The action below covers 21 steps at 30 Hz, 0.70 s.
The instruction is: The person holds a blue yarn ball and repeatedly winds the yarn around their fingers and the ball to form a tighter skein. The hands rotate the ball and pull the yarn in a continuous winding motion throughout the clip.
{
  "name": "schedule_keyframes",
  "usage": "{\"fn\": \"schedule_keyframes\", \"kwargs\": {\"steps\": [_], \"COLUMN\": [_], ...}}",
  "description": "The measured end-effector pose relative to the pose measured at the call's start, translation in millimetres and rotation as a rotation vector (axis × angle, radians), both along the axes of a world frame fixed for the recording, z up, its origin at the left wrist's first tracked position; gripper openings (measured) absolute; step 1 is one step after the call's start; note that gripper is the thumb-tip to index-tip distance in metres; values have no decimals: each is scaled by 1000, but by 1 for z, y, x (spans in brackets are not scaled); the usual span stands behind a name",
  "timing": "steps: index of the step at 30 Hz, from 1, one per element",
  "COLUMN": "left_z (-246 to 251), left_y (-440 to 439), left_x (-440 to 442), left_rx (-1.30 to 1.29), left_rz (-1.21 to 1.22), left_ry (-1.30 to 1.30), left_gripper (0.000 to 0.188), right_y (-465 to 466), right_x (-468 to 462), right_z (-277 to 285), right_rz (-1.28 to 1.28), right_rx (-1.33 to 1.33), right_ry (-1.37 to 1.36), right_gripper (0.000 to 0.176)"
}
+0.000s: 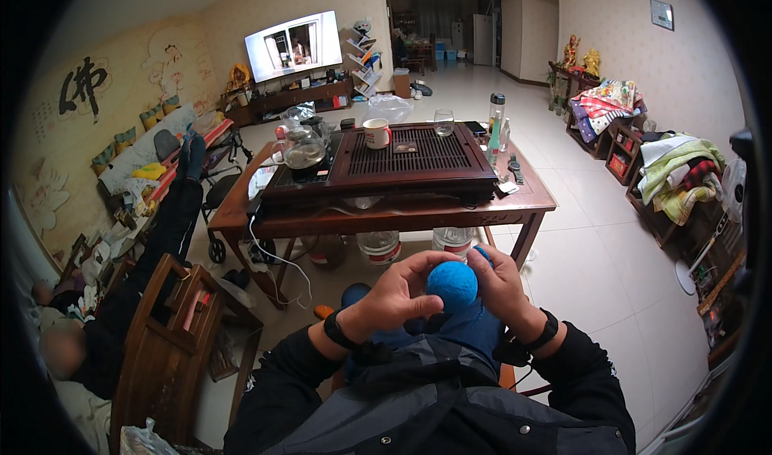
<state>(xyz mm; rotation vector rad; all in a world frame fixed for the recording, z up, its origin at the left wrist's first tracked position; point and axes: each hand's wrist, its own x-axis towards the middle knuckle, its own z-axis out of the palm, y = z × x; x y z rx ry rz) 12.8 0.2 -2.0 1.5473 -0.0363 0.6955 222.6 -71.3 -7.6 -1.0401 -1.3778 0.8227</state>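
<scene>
A round blue ball (452,287) with a rough, fibrous-looking surface is held above my lap. My left hand (395,292) cups it from the left, thumb low on the front and fingers behind the top. From the right, my right hand (502,283) presses its thumb against the ball. Between that hand's thumb and fingers shows a short stretch of blue ridged cord (484,255); the rest of it is hidden. Both wrists wear black bands. Beyond my hands stands a wooden table (374,221) bearing a dark slatted tea tray (416,180).
On the tray are a white mug (377,135), a drinking glass (444,123) and a glass kettle (303,153). Bottles (496,132) stand at its right. A white cable (274,245) hangs down the table's left. A wooden chair (163,334) and a reclining person (108,346) are at left.
</scene>
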Motion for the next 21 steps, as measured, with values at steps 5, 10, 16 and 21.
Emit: {"fn": "schedule_keyframes", "kwargs": {"steps": [5,10,16,21], "left_z": [-2,-5,-6,-10], "left_y": [2,5,13,13], "left_x": [6,8,7,11], "left_rx": [-129,-114,43,72], "left_rz": [168,284,320,181], "left_ry": [-151,-141,22,29], "left_gripper": [81,74,68,69], "right_y": [1,-11,-26,-29], "right_x": [-10,-20,-12,-2], "right_z": [-9,-1,28,41], "right_rz": [41,188,262,59], "right_rx": [-62,14,195,285], "right_ry": [-212,-483,-620,-444], "right_gripper": [25,20,17,21]}}
